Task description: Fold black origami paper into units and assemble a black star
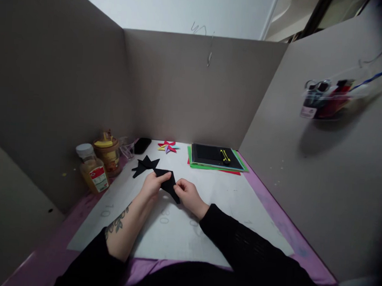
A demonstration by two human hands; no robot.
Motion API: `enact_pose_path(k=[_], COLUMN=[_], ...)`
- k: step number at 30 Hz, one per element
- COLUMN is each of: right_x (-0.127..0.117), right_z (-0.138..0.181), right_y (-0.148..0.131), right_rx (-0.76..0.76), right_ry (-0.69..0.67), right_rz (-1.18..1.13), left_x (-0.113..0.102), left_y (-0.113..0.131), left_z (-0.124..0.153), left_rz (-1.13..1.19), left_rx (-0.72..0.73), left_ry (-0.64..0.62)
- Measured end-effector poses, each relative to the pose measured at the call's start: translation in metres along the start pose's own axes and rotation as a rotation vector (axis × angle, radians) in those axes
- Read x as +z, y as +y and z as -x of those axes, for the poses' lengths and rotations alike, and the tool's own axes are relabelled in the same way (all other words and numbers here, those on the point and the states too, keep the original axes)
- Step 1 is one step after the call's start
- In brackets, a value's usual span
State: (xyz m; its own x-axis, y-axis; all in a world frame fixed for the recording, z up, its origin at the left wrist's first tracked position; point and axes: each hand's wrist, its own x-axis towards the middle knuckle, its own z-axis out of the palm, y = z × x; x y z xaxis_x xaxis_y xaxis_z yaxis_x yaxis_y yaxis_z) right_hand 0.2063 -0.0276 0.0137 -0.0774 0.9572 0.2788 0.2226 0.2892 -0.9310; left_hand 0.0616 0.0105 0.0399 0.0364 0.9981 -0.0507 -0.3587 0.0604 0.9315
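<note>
A piece of folded black paper (168,183) is held up just above the white sheet (205,230). My left hand (153,184) grips its left side, with the thumb lying on top. At its right edge, the fingers of my right hand (188,193) are closed in a pinch on the paper. Just beyond my left hand lies a black folded-paper star (146,165) with several points. Farther back sits a many-coloured paper star (168,147) in red, yellow and other colours.
Coloured paper sheets (206,157) lie at the back right with a yellow-black cutter (224,156) on top. On the left stand a glue bottle (94,171), a brown tub (108,155), a clear cup (127,147) and a black phone (143,146). Grey panels (194,83) enclose the table.
</note>
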Motion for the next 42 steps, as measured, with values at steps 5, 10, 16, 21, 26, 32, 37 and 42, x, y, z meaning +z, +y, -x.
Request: enact_pose_path(k=[5,10,16,21,26,32,37,42], right_x=[0.005,0.003,-0.005,-0.005,-0.006,-0.004,-0.004,-0.006], right_z=[0.004,0.007,0.001,-0.004,-0.003,-0.003,-0.001,0.000], right_y=[-0.002,-0.005,-0.003,0.001,0.002,0.000,-0.003,-0.009], right_rx=[-0.007,-0.043,-0.067,-0.034,-0.027,0.007,0.026,0.055], right_ry=[-0.038,-0.019,0.083,0.006,0.020,-0.095,-0.151,-0.148], right_rz=[0.045,0.030,-0.138,-0.186,-0.116,-0.172,-0.193,-0.215], left_x=[-0.006,-0.017,-0.017,-0.001,-0.002,0.003,0.005,0.000], left_y=[0.011,0.021,0.020,0.015,0.015,0.020,0.020,0.022], left_z=[-0.007,-0.018,-0.009,0.009,0.006,0.011,0.016,0.013], left_rz=[0.161,0.260,-0.029,-0.328,-0.456,-0.441,-0.507,-0.544], left_rx=[0.056,0.050,-0.070,-0.057,0.083,0.085,0.068,0.014], left_ry=[0.110,0.173,-0.092,-0.340,-0.241,-0.216,-0.285,-0.377])
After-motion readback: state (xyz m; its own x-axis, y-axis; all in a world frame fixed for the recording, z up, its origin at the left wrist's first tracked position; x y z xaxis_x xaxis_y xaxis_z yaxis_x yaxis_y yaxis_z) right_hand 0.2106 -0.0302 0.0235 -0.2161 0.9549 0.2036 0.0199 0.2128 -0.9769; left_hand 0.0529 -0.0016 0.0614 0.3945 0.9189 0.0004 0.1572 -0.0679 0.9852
